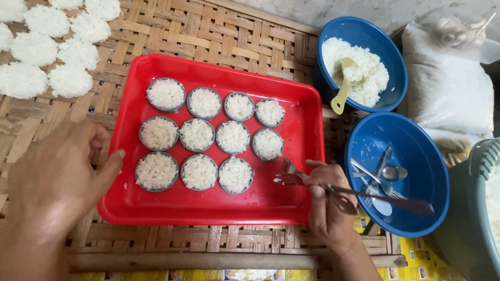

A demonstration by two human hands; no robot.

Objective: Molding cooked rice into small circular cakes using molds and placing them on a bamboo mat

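The right hand [325, 200] holds two forks [291, 174] over a red tray [307, 130] on a woven bamboo mat [208, 31], while the open left hand [62, 177] touches the tray's edge.

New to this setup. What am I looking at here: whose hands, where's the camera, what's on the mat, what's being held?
There is no machine. One camera sits on a person's head and looks down at their own two bare hands.

The left hand rests on the left rim of a red tray, thumb touching the edge, holding nothing.

The right hand holds two forks together, tines over the tray's lower right part.

In the tray stand eleven small round moulds filled with white rice, in three rows.

The tray lies on a woven bamboo mat. At the upper left lie loose round rice cakes. To the right, one blue bowl holds rice and a pale green spoon; a second blue bowl holds cutlery.
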